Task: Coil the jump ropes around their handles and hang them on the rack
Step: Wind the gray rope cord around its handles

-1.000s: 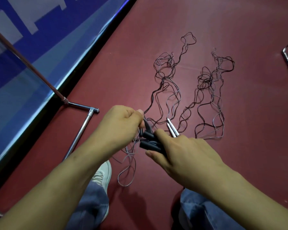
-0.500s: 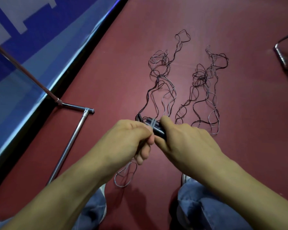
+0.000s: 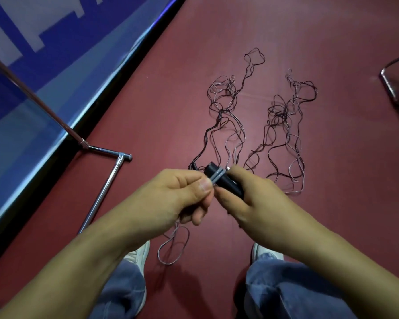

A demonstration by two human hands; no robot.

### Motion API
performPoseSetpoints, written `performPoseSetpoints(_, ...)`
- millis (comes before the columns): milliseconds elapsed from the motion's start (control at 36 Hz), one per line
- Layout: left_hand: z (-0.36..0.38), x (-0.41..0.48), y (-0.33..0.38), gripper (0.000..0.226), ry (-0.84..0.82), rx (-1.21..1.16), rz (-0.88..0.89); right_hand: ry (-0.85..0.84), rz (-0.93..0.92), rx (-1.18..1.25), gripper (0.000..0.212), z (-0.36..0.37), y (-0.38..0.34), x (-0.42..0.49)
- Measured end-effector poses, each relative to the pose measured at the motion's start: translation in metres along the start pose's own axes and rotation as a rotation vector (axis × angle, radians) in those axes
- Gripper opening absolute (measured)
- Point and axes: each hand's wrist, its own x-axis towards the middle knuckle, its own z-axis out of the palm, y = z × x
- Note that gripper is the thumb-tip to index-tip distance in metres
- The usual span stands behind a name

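- Our left hand [image 3: 177, 196] is curled, thumb and forefinger pinching a grey cord [image 3: 217, 175] that crosses the handles.
- Our right hand [image 3: 260, 203] grips the black handles [image 3: 226, 184], thumb along the near side and fingers wrapped round the far side; the handles' blunt end sticks out towards the upper left. The two hands are touching.
- At far left a blue panel [image 3: 32, 72] slopes down to a dark strip at the red floor [image 3: 171, 88].
- The rack [image 3: 104, 187] shows only its chrome foot and a slanted pole, standing left of the hands, apart from them.
- A thin loop of cord [image 3: 171, 249] hangs below the left hand, lying between two white shoes [image 3: 139, 253] and jeans legs [image 3: 122, 293].
- Beyond the hands, one loose tangle of rope [image 3: 226, 107] runs from the handles away across the floor.
- A second tangle [image 3: 288, 116] lies just beside it to the right, spread flat on the floor.
- At the right edge a curved metal frame [image 3: 388, 85] is partly in view.
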Motion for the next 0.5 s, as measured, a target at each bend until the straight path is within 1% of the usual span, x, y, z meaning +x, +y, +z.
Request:
performPoseSetpoints(56,-0.003,-0.001,0.001,0.034,0.0,-0.012,0.001,-0.047,0.003,0.092,0.031,-0.002,-0.003,0.0)
performPoseSetpoints(139,-0.007,-0.004,0.002,0.036,-0.007,-0.025,0.002,-0.123,0.021,0.218,0.048,-0.005,-0.008,-0.004)
performPoseSetpoints(167,-0.008,-0.004,0.003,0.037,-0.008,-0.028,0.008,-0.146,0.046,0.306,0.047,-0.005,-0.008,-0.004)
performPoseSetpoints(222,-0.008,-0.005,0.003,0.038,-0.003,-0.039,0.023,-0.213,0.149,0.526,0.039,-0.01,-0.012,-0.004)
performPoseSetpoints(250,-0.007,-0.005,0.003,0.037,-0.002,-0.049,0.027,-0.246,0.195,0.612,0.038,-0.013,-0.017,-0.005)
performPoseSetpoints(389,-0.005,-0.002,-0.002,0.034,-0.015,-0.037,0.047,-0.379,0.23,0.935,0.052,-0.025,-0.028,-0.014)
performPoseSetpoints(417,-0.004,-0.001,-0.002,0.034,-0.016,-0.022,0.055,-0.384,0.232,0.968,0.058,-0.024,-0.027,-0.011)
performPoseSetpoints(472,-0.004,0.0,-0.001,0.032,-0.019,-0.002,0.085,-0.333,0.238,0.975,0.07,-0.021,-0.019,0.004)
performPoseSetpoints(500,-0.004,0.0,0.001,0.031,-0.021,0.0,0.103,-0.263,0.24,0.942,0.067,-0.02,-0.006,0.015)
